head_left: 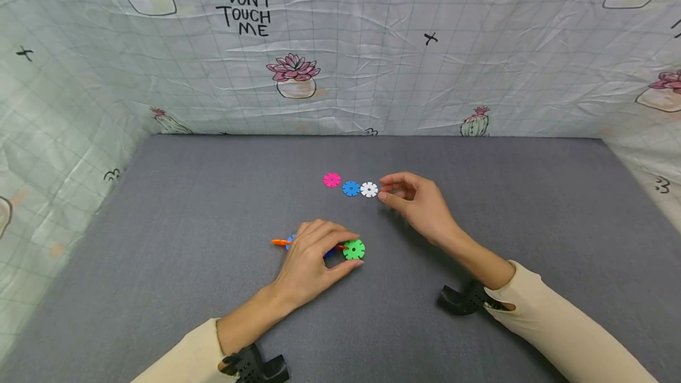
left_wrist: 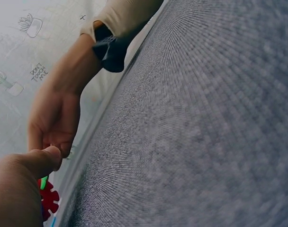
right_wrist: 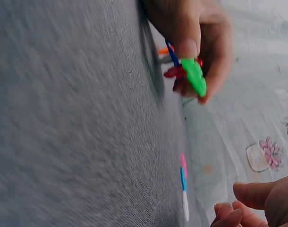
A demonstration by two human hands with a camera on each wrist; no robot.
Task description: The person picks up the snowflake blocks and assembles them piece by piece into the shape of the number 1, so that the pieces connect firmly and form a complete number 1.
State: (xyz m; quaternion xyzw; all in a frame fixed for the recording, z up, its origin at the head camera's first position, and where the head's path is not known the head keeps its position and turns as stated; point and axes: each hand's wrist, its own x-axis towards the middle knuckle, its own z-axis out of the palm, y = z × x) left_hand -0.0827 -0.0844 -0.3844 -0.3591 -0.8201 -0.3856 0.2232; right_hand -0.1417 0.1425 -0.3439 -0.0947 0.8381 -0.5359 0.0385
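My left hand (head_left: pixel 314 256) grips a joined chain of notched plastic discs. A green disc (head_left: pixel 354 249) sits at its right end between thumb and index finger, and an orange disc (head_left: pixel 279 242) pokes out on the left. Blue and red pieces between them are partly covered by the fingers; a red disc (left_wrist: pixel 50 201) shows in the left wrist view. Beside a loose white disc (head_left: pixel 369 190) is my right hand (head_left: pixel 420 200), thumb and fingers bent and apart, with no disc plainly held. Whether its fingertips touch the white disc I cannot tell.
Left of the white disc, a blue disc (head_left: pixel 351 188) and a pink disc (head_left: pixel 332 179) lie flat on the grey tabletop (head_left: pixel 213 194). A printed cloth (head_left: pixel 372 75) hangs behind the table and along its sides.
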